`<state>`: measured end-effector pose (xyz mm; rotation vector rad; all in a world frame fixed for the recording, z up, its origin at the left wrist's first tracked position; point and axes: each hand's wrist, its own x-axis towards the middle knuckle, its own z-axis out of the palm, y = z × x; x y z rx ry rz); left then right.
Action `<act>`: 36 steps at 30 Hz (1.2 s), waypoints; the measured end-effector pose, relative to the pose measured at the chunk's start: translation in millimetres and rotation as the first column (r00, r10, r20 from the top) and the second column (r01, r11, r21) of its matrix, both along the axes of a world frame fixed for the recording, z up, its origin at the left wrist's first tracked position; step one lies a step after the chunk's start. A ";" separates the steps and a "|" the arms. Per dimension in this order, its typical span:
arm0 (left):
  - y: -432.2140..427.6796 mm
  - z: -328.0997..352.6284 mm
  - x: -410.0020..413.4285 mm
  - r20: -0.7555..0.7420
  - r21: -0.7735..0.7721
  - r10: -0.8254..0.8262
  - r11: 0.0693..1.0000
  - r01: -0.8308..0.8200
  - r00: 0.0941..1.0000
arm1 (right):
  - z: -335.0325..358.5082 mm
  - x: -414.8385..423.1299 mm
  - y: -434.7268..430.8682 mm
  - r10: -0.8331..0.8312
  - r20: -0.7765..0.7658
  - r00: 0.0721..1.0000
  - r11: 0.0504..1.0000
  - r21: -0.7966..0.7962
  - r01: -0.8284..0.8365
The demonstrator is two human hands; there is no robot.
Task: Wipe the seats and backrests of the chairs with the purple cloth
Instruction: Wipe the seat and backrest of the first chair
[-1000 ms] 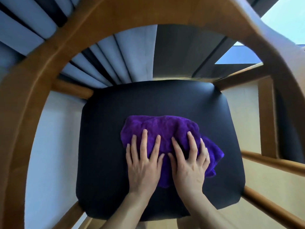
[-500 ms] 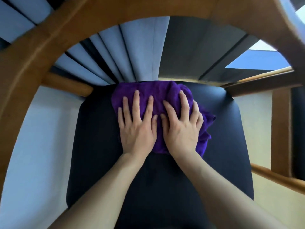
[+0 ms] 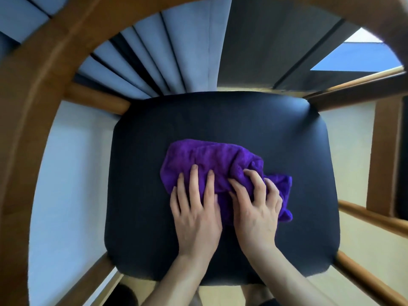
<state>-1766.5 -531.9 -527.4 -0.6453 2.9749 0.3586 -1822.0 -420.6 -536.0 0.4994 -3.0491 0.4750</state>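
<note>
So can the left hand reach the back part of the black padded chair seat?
Probably yes: the left hand rests flat on the crumpled purple cloth, and only bare black padded seat lies beyond it.

Pleated blue-grey curtain (image 3: 167, 54) hanging at far edge of pale floor (image 3: 72, 173); dark panel (image 3: 276, 40) right of curtain, bright blue patch (image 3: 353, 56) further right.

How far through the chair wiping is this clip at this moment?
Done: strokes over the middle and rear of the black seat, where the purple cloth was earlier. In hand: the left hand presses the cloth flat mid-seat while the right hand bunches it. Left: the seat edges, the wooden backrest and any other chairs.
</note>
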 end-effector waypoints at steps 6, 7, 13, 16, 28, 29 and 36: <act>-28.8 -2.9 -68.0 -0.012 -0.048 0.010 0.999 -0.011 1.000 | -3.8 -51.4 -36.0 -0.098 -0.027 0.995 0.993 -0.062 0.096; -35.7 -4.5 -81.8 -0.015 -0.057 0.009 0.998 -0.009 1.000 | -4.3 -64.4 -43.2 -0.105 -0.035 0.994 0.992 -0.070 0.102; -72.2 -4.0 -142.5 0.010 -0.073 0.075 0.995 -0.074 0.997 | -0.9 -131.9 -87.1 -0.051 0.036 0.998 0.998 -0.039 0.052; -85.9 1.2 -142.4 0.014 -0.065 0.119 0.991 -0.118 0.993 | -0.2 -149.5 -105.1 0.024 0.076 0.997 1.000 -0.010 -0.024; -136.4 1.6 -111.7 0.027 -0.120 0.239 0.965 -0.234 0.971 | 2.5 -143.3 -163.6 0.308 0.110 0.945 0.945 0.079 -0.317; -136.8 1.5 -117.2 0.024 -0.118 0.218 0.970 -0.214 0.976 | 2.2 -144.8 -160.6 0.289 0.100 0.952 0.952 0.077 -0.297; -96.7 -3.5 -176.7 0.062 -0.073 0.020 0.997 -0.016 0.998 | -0.6 -174.9 -105.1 0.004 0.119 0.993 0.997 0.081 -0.013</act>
